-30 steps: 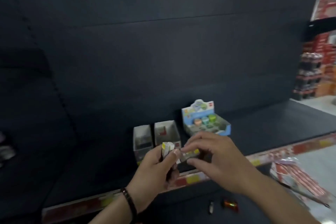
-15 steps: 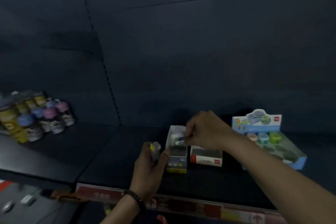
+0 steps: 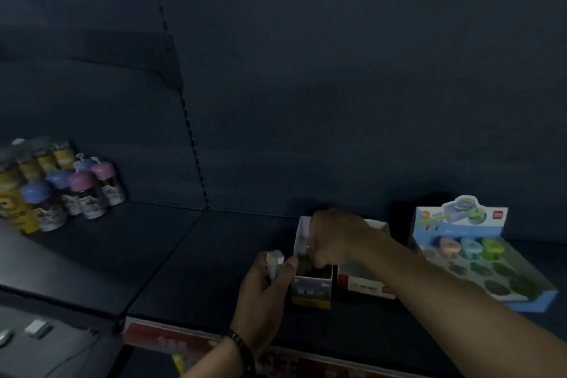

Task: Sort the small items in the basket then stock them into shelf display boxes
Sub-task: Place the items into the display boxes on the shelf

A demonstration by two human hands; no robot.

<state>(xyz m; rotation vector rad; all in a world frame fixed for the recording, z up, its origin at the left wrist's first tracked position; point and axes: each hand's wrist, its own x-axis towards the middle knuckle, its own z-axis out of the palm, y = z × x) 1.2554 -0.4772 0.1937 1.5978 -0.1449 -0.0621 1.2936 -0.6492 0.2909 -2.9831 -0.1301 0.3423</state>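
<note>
My left hand (image 3: 265,294) grips a few small white and yellow packs (image 3: 274,261) just left of a narrow white display box (image 3: 311,288) on the dark shelf. My right hand (image 3: 334,239) reaches down into that box with curled fingers; a small pale item shows at its fingertips, too dim to name. A second white box with a red front (image 3: 365,284) stands right beside it, partly hidden by my right forearm.
A blue display box (image 3: 478,255) of pastel items sits at the right. Small bottles with blue and pink caps (image 3: 76,190) and yellow cans (image 3: 12,202) stand at the far left. The shelf's red price strip (image 3: 171,339) runs along the front edge.
The view swung left and closer to the shelf. My right hand moved from the packs in my left hand to the narrow box and now dips lower into it.
</note>
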